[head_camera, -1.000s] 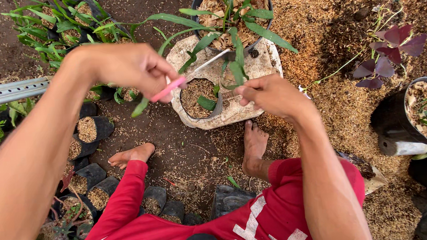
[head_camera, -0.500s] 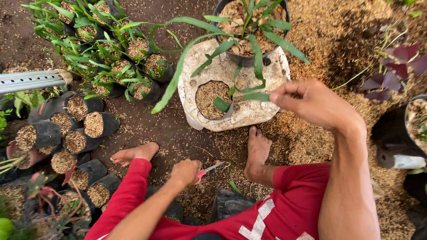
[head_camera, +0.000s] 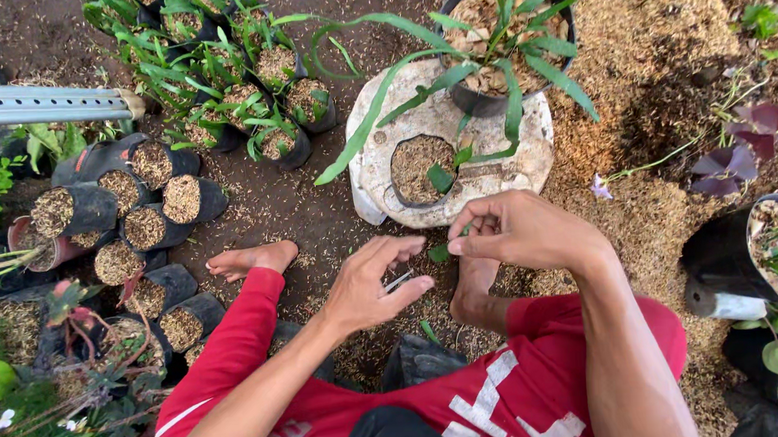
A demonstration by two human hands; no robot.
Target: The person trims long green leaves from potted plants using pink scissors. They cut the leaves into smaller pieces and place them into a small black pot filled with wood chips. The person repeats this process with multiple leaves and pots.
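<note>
My left hand point(head_camera: 377, 289) hovers over the ground between my bare feet with its fingers curled. A thin metal blade point(head_camera: 399, 281) of a small cutting tool pokes out between thumb and fingers, and the handle is hidden in the palm. Just to its right, my right hand point(head_camera: 523, 230) pinches a small green plant cutting point(head_camera: 439, 253) between thumb and fingertips. Right beyond both hands sits a white foam block planter point(head_camera: 503, 171) with a soil-filled hole point(head_camera: 414, 161) and a little green seedling point(head_camera: 445, 175).
A black pot with a long-leaved plant point(head_camera: 497, 36) stands on the planter's far side. Several black grow bags of husk point(head_camera: 141, 211) crowd the left under a metal tube point(head_camera: 40, 103). A purple-leaved plant point(head_camera: 758, 137) and black pots point(head_camera: 774, 253) are at right. My feet point(head_camera: 252, 258) rest on dark soil.
My left hand has risen from beside my left foot and moved right toward the right hand. The right hand came down from above the planter with a green cutting in its fingertips.
</note>
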